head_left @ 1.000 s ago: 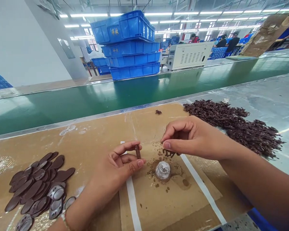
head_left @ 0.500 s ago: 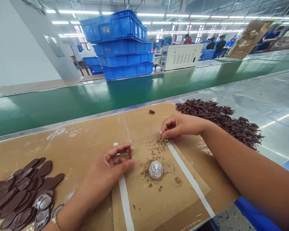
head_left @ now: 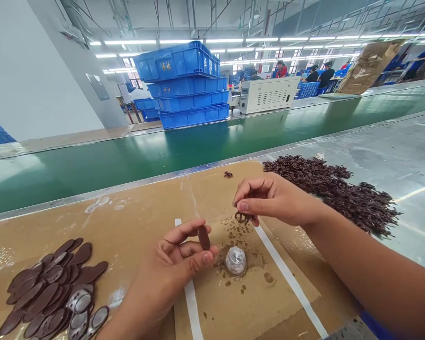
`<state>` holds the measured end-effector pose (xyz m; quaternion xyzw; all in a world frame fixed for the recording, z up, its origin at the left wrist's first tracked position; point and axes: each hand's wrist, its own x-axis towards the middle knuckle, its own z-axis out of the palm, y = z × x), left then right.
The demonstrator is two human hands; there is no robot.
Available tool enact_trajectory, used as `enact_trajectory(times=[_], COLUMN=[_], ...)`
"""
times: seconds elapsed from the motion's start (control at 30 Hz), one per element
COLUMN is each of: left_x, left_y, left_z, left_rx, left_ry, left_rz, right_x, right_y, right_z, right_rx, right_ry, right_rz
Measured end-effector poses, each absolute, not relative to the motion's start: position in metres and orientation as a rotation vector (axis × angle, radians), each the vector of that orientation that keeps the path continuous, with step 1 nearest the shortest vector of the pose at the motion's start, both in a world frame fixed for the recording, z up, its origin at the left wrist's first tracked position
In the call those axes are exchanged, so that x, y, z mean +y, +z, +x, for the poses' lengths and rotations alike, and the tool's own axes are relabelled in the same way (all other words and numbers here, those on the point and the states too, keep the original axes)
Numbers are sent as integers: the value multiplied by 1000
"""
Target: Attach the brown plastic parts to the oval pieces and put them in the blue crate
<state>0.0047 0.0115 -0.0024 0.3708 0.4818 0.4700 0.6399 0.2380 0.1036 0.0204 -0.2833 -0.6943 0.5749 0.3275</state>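
My left hand [head_left: 177, 267] pinches a small brown oval disc [head_left: 203, 237] edge-on between thumb and fingers, just left of a small clear dome [head_left: 235, 261] that stands on the cardboard mat [head_left: 141, 208]. A little above the mat and behind the dome, my right hand [head_left: 272, 198] holds a small dark brown clip piece [head_left: 243, 217] in its fingertips. Brown crumbs lie around the dome.
A pile of brown oval discs [head_left: 53, 293] lies at the left. A heap of dark brown clip pieces [head_left: 336, 189] spreads at the right. A green conveyor belt [head_left: 163, 146] runs behind, with stacked blue crates [head_left: 184, 85] and a white machine box [head_left: 269, 94]. People work far back.
My right hand had dipped down to the mat by the white tape and has lifted again with a small dark piece. My left hand has tilted the oval disc slightly.
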Motion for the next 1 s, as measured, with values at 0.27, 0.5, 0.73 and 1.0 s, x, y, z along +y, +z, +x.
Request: enact_trajectory(times=[0.27, 0.5, 0.73, 1.0], left_x=[2, 2, 4, 4], left_y=[-1, -5, -5, -4], left_z=[13, 11, 12, 12], left_rx=[929, 850, 792, 778], left_ry=[1050, 991, 974, 973], left_rz=[797, 871, 855, 865], right_x=[79, 67, 61, 61], right_y=[27, 25, 27, 26], right_z=[220, 212, 212, 212], right_rx=[-1690, -1660, -1891, -2016], right_ry=[1715, 1719, 1551, 1328], right_rz=[-589, -584, -602, -634])
